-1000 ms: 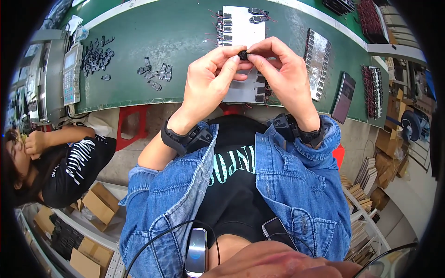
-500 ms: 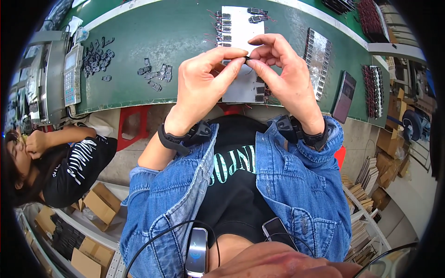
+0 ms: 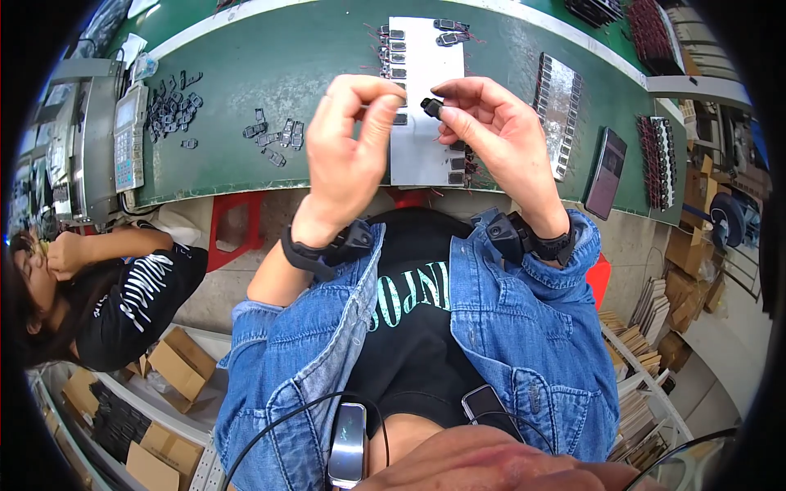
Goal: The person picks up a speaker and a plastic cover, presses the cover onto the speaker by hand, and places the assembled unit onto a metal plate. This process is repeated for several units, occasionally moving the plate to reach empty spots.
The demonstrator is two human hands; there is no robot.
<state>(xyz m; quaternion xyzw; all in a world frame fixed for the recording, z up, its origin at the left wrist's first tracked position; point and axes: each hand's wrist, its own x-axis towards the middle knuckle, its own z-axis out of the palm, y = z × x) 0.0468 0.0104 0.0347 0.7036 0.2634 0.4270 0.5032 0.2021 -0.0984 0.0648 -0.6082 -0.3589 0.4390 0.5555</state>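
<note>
My right hand (image 3: pixel 495 127) pinches a small black speaker-like part (image 3: pixel 431 107) between thumb and fingers above a white board (image 3: pixel 426 65). My left hand (image 3: pixel 350 131) is raised just left of it, apart from the part. Its thumb and index fingertips close together; anything between them is too small to make out. Along the board's left edge sit several small black parts with grey faces (image 3: pixel 397 47) and thin red wires. More of them lie at its upper right and lower right, partly behind my right hand.
Loose black parts lie in a large pile (image 3: pixel 170 106) and a smaller group (image 3: pixel 277 135) on the green table (image 3: pixel 327 41). Rightward are a filled metal strip (image 3: pixel 559 110), a phone (image 3: pixel 607 172) and another row of wired parts (image 3: pixel 657 159). A keypad machine (image 3: pixel 127 135) and another person (image 3: pixel 139 286) are at left.
My hands were together at the black part. The left hand has drawn away to the left, while the right hand keeps the part, now more exposed.
</note>
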